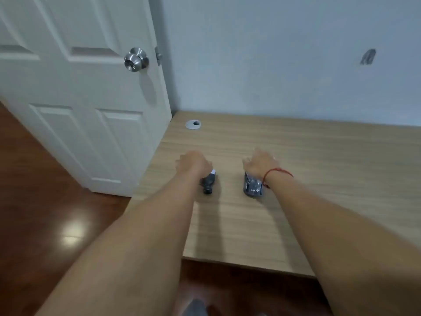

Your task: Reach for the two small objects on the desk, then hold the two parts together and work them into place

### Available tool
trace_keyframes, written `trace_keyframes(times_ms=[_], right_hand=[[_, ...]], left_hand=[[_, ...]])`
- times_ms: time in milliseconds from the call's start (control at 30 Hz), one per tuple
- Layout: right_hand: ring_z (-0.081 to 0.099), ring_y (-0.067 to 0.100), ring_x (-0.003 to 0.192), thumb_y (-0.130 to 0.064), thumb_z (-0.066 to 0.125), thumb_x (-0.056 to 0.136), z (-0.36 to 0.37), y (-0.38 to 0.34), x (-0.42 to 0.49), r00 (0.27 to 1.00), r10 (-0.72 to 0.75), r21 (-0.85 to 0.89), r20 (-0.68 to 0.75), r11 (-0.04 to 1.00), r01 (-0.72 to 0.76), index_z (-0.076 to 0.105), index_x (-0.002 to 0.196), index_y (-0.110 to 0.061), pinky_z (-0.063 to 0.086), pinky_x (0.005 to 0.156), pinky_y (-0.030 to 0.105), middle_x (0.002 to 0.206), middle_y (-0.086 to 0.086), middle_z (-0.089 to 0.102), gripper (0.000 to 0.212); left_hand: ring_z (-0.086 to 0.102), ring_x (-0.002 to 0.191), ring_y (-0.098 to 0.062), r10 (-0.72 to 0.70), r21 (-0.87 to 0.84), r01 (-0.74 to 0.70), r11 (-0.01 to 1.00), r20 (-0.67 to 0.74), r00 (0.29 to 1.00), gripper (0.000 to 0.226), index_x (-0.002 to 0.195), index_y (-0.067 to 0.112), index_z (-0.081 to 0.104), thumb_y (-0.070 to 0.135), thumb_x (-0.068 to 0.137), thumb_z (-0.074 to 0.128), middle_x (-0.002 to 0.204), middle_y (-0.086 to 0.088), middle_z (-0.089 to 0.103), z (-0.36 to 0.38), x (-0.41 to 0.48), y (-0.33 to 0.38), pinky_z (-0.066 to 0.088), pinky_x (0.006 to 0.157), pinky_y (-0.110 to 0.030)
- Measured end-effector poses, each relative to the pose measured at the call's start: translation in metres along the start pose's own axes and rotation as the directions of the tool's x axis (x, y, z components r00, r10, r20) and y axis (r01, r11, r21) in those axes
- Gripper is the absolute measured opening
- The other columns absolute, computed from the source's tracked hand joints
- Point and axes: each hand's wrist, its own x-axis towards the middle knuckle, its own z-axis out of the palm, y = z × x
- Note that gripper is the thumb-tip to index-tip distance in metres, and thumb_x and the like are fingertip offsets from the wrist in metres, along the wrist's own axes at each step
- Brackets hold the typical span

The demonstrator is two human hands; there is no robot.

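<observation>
Black bottle (208, 183) lies near the middle of the frame, low over the worktop (319, 156), with its dark cap end pointing toward the bottom of the picture. The left hand (193, 164) holds it from above. Its fingers are curled round the top part of the bottle, where a bit of white shows. Just to the right, the right hand (259, 164) holds a small clear bag (252, 185) with dark things inside. Its fingers are bent down round the top of the bag, but the fingertips are hidden behind the hand. A red string (276, 173) is tied round that wrist. The bottle and the bag are near each other but not touching.

A round grey hole cover (193, 124) sits in the worktop, higher up in the frame. A white door (79, 99) with a shiny metal knob (136, 59) fills the upper left. Brown wood floor (45, 201) shows at the lower left. A dark smudge (368, 57) marks the pale wall at the upper right.
</observation>
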Motion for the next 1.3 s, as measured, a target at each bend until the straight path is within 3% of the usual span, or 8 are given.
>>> trace_keyframes(times_ms=[167, 300, 533, 633, 833, 967, 1133, 1300], right_hand=[[0.06, 0.037, 0.111, -0.046, 0.06, 0.089, 0.051, 0.033, -0.001, 0.997, 0.069, 0.044, 0.024, 0.997, -0.07, 0.054, 0.121, 0.0, 0.048, 0.087, 0.039, 0.121, 0.019, 0.061, 0.056], [0.055, 0.034, 0.116, -0.045, 0.067, 0.085, 0.076, 0.048, -0.006, 0.986, 0.007, 0.074, -0.167, 0.997, 0.005, 0.048, 0.124, -0.001, 0.045, 0.092, 0.038, 0.126, 0.019, 0.053, 0.062], [0.055, 0.032, 0.112, -0.038, 0.076, 0.077, 0.116, 0.061, -0.026, 0.913, -0.08, 0.316, -0.401, 0.923, 0.22, 0.054, 0.104, -0.009, 0.038, 0.083, 0.029, 0.109, 0.013, 0.058, 0.046], [0.059, 0.034, 0.109, -0.039, 0.074, 0.079, 0.127, 0.06, -0.041, 0.892, -0.127, 0.289, -0.434, 0.918, 0.271, 0.054, 0.099, -0.01, 0.041, 0.083, 0.032, 0.107, 0.013, 0.063, 0.04], [0.057, 0.028, 0.122, -0.045, 0.075, 0.077, 0.129, 0.057, -0.058, 0.9, -0.173, 0.291, -0.4, 0.907, 0.305, 0.048, 0.135, -0.009, 0.043, 0.096, 0.033, 0.132, 0.007, 0.06, 0.074], [0.061, 0.027, 0.112, -0.048, 0.074, 0.075, 0.131, 0.059, -0.058, 0.885, -0.193, 0.247, -0.423, 0.915, 0.318, 0.051, 0.128, -0.011, 0.048, 0.089, 0.034, 0.122, 0.006, 0.063, 0.069], [0.059, 0.031, 0.111, -0.048, 0.067, 0.08, 0.136, 0.057, -0.056, 0.852, -0.235, 0.121, -0.467, 0.938, 0.325, 0.054, 0.122, -0.009, 0.047, 0.089, 0.038, 0.119, 0.011, 0.063, 0.059], [0.061, 0.031, 0.107, -0.049, 0.065, 0.081, 0.136, 0.058, -0.052, 0.852, -0.25, 0.081, -0.461, 0.944, 0.321, 0.056, 0.116, -0.01, 0.047, 0.085, 0.036, 0.116, 0.01, 0.064, 0.053]], left_hand=[[0.056, 0.114, -0.031, -0.066, -0.013, 0.065, 0.998, -0.08, 0.995, 0.044, 0.119, 0.016, 0.059, 0.048, 0.09, 0.049, 0.123, -0.009, 0.06, 0.05, -0.001, -0.023, 0.044, 0.086, -0.033], [0.058, 0.109, -0.031, -0.026, -0.071, 0.013, 0.997, -0.187, 0.982, 0.057, 0.114, 0.012, 0.059, 0.056, 0.078, 0.058, 0.116, -0.009, 0.062, 0.078, 0.011, -0.026, 0.045, 0.076, -0.034], [0.056, 0.106, -0.036, 0.103, -0.179, -0.21, 0.961, -0.475, 0.874, 0.04, 0.109, 0.004, 0.052, 0.04, 0.092, 0.051, 0.114, -0.016, 0.059, 0.122, -0.01, -0.018, 0.044, 0.082, -0.042], [0.056, 0.104, -0.039, 0.144, -0.229, -0.315, 0.921, -0.553, 0.821, 0.034, 0.11, 0.002, 0.048, 0.033, 0.096, 0.043, 0.114, -0.019, 0.06, 0.13, -0.03, -0.026, 0.044, 0.083, -0.045], [0.06, 0.096, -0.032, 0.148, -0.452, -0.475, 0.755, -0.589, 0.795, 0.03, 0.105, 0.006, 0.053, 0.032, 0.091, 0.055, 0.101, -0.013, 0.065, 0.13, -0.039, -0.037, 0.044, 0.076, -0.035], [0.06, 0.083, -0.026, 0.241, -0.407, -0.599, 0.689, -0.652, 0.719, 0.024, 0.092, 0.009, 0.059, 0.029, 0.082, 0.069, 0.086, -0.005, 0.064, 0.132, -0.041, -0.035, 0.041, 0.07, -0.028], [0.047, 0.078, -0.015, 0.309, -0.271, -0.664, 0.697, -0.722, 0.619, 0.027, 0.091, 0.006, 0.061, 0.029, 0.081, 0.071, 0.091, -0.009, 0.059, 0.135, -0.041, -0.032, 0.028, 0.065, -0.018], [0.053, 0.08, -0.02, 0.254, -0.294, -0.68, 0.671, -0.771, 0.584, 0.025, 0.091, 0.004, 0.064, 0.023, 0.079, 0.074, 0.094, -0.012, 0.058, 0.132, -0.044, -0.036, 0.046, 0.073, -0.03]])
